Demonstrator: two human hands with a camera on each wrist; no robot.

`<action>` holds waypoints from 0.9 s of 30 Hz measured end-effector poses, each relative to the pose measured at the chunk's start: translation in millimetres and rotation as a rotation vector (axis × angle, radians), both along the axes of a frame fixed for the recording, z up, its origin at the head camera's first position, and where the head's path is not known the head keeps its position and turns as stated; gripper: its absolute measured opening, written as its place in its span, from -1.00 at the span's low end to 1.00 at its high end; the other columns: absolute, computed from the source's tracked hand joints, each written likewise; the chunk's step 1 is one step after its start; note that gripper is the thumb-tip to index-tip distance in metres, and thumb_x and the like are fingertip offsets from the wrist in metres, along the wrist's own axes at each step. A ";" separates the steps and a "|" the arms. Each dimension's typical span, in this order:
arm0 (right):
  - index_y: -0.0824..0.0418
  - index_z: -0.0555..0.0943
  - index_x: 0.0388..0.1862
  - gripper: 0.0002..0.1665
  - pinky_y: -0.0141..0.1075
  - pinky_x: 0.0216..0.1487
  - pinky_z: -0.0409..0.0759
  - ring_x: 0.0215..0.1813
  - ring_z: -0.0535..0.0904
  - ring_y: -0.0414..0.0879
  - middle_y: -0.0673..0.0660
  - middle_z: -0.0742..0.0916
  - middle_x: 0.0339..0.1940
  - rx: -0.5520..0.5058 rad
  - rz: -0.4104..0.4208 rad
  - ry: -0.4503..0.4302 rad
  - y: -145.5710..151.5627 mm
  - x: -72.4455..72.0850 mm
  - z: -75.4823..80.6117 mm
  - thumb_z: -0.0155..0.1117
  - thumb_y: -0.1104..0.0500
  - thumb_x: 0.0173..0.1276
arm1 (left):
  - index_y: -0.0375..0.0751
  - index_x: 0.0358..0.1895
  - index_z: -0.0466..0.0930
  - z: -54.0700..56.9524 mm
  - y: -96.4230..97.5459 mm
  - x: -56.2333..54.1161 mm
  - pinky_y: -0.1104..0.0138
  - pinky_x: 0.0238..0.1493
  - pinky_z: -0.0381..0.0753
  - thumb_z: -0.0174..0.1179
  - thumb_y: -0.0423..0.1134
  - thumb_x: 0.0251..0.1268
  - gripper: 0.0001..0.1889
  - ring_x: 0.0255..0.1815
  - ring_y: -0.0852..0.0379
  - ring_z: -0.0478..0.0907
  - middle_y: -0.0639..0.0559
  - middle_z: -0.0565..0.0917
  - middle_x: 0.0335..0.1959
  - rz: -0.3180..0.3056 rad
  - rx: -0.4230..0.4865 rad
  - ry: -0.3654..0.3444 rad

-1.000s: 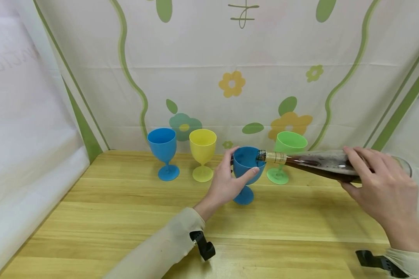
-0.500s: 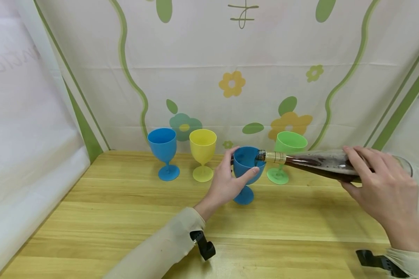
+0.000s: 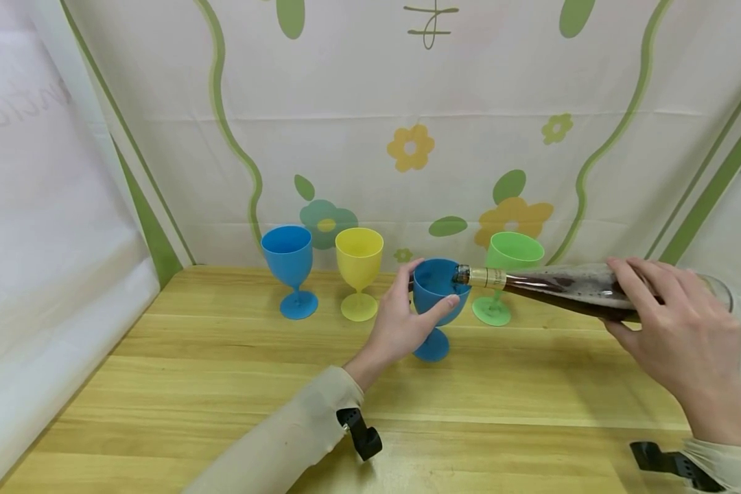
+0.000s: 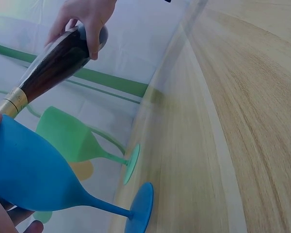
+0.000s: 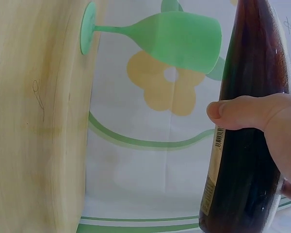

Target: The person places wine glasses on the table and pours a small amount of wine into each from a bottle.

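Note:
My left hand (image 3: 401,322) holds the bowl of a blue goblet (image 3: 440,302), thumb on the near side and fingers round the far side. The goblet's round foot rests on the table. My right hand (image 3: 685,322) grips a glass bottle (image 3: 568,288) of dark liquid by its body, from above. The bottle lies nearly level, its neck pointing left with the mouth just inside the goblet's rim. In the right wrist view the thumb lies across the bottle (image 5: 252,160). The left wrist view shows the blue goblet (image 4: 34,170) from the side, the bottle above it.
A second blue goblet (image 3: 287,257) and a yellow goblet (image 3: 359,261) stand at the back left of the wooden table (image 3: 222,384). Behind the bottle neck stands a green goblet (image 3: 514,250). A white flowered cloth (image 3: 346,103) hangs at the back.
Both hands, the bottle and the goblet stay almost still. No other thing has visibly moved.

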State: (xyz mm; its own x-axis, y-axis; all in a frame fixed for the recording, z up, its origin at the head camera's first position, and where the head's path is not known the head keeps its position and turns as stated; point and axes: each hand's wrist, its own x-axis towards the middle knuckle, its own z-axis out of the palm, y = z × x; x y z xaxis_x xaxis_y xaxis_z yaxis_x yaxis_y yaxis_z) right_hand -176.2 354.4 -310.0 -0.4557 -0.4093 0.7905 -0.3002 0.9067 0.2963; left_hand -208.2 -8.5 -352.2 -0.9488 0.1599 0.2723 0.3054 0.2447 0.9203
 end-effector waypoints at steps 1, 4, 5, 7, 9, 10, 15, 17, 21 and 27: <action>0.10 0.50 0.54 0.42 0.36 0.12 0.60 0.22 0.60 0.45 0.37 0.69 0.25 0.001 -0.001 0.000 -0.5 -0.1 0.1 0.75 0.30 -0.58 | 0.24 0.63 0.18 0.0 -0.2 0.0 -0.19 0.42 0.57 0.36 0.21 0.38 -0.17 0.53 -0.11 0.49 0.02 0.49 0.55 0.000 -0.002 -0.002; 0.09 0.48 0.56 0.47 0.37 0.16 0.59 0.23 0.59 0.46 0.38 0.69 0.26 0.003 -0.003 -0.003 -2.0 0.2 0.6 0.77 0.31 -0.62 | 0.22 0.63 0.18 -0.2 -0.9 0.4 -0.16 0.43 0.56 0.36 0.22 0.38 -0.16 0.53 -0.09 0.49 0.05 0.49 0.55 0.000 -0.005 -0.007; 0.09 0.48 0.56 0.48 0.37 0.16 0.59 0.22 0.59 0.46 0.38 0.69 0.26 0.004 -0.003 -0.004 -2.4 0.4 0.9 0.77 0.31 -0.62 | 0.20 0.63 0.18 -0.3 -1.0 0.4 -0.15 0.43 0.56 0.36 0.22 0.38 -0.16 0.53 -0.08 0.49 0.05 0.49 0.55 0.000 -0.006 -0.007; 0.10 0.48 0.56 0.48 0.37 0.14 0.60 0.21 0.59 0.46 0.38 0.69 0.25 0.008 -0.004 -0.009 -3.0 0.9 1.6 0.78 0.31 -0.62 | 0.17 0.64 0.18 -0.4 -1.3 0.3 -0.15 0.43 0.57 0.35 0.22 0.38 -0.15 0.53 -0.09 0.49 0.05 0.50 0.54 0.001 -0.007 -0.005; 0.11 0.47 0.57 0.47 0.37 0.13 0.60 0.21 0.59 0.47 0.39 0.68 0.25 0.030 -0.021 -0.028 -3.1 2.0 2.9 0.80 0.30 -0.58 | 0.16 0.64 0.18 -0.4 -1.5 0.3 -0.17 0.43 0.56 0.35 0.22 0.39 -0.15 0.53 -0.09 0.49 0.05 0.50 0.54 0.001 -0.007 -0.004; 0.12 0.46 0.57 0.47 0.36 0.11 0.61 0.21 0.59 0.47 0.40 0.68 0.25 0.041 -0.028 -0.037 -3.0 2.4 3.3 0.82 0.29 -0.56 | 0.17 0.64 0.18 -0.1 -1.6 0.5 -0.17 0.43 0.56 0.34 0.23 0.39 -0.15 0.53 -0.10 0.49 0.05 0.50 0.54 0.002 -0.008 -0.004; 0.13 0.48 0.56 0.49 0.36 0.02 0.62 0.21 0.58 0.46 0.38 0.68 0.26 0.042 -0.032 -0.057 -3.5 1.9 2.0 0.86 0.26 -0.61 | 0.25 0.63 0.18 -0.2 -1.8 -0.1 -0.18 0.42 0.57 0.35 0.22 0.38 -0.17 0.53 -0.10 0.49 0.05 0.50 0.54 0.003 -0.004 -0.006; 0.13 0.51 0.53 0.50 0.35 -0.03 0.61 0.19 0.59 0.46 0.36 0.69 0.25 0.024 -0.019 -0.056 -3.8 0.7 0.1 0.86 0.24 -0.68 | 0.27 0.63 0.18 -0.5 -1.7 -0.6 -0.19 0.39 0.59 0.37 0.22 0.37 -0.17 0.51 -0.11 0.51 0.04 0.51 0.53 0.000 0.002 -0.007; 0.12 0.51 0.52 0.47 0.36 -0.16 0.60 0.16 0.60 0.45 0.34 0.69 0.24 0.024 -0.022 -0.075 -2.7 -0.6 -3.6 0.85 0.17 -0.65 | 0.28 0.63 0.18 -0.5 -1.6 -1.3 -0.15 0.34 0.65 0.37 0.22 0.37 -0.16 0.47 -0.13 0.54 0.02 0.51 0.53 -0.003 0.007 -0.013; 0.09 0.51 0.53 0.03 0.36 -0.23 0.58 0.06 0.63 0.45 0.35 0.70 0.17 0.002 0.003 -0.091 -0.5 -4.5 -9.7 0.49 -0.20 0.05 | 0.24 0.64 0.17 0.2 -1.0 -2.1 -0.11 0.30 0.69 0.37 0.22 0.38 -0.15 0.44 -0.13 0.58 0.00 0.52 0.52 -0.011 0.008 -0.017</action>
State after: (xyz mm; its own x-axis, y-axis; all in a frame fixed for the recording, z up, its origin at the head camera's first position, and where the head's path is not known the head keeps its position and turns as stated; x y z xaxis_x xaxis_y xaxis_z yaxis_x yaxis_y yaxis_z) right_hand -180.7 353.9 -319.7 -0.5243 -0.4119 0.7453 -0.3286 0.9053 0.2692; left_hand -210.3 -9.5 -352.0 -0.9514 0.1682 0.2578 0.2926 0.2340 0.9272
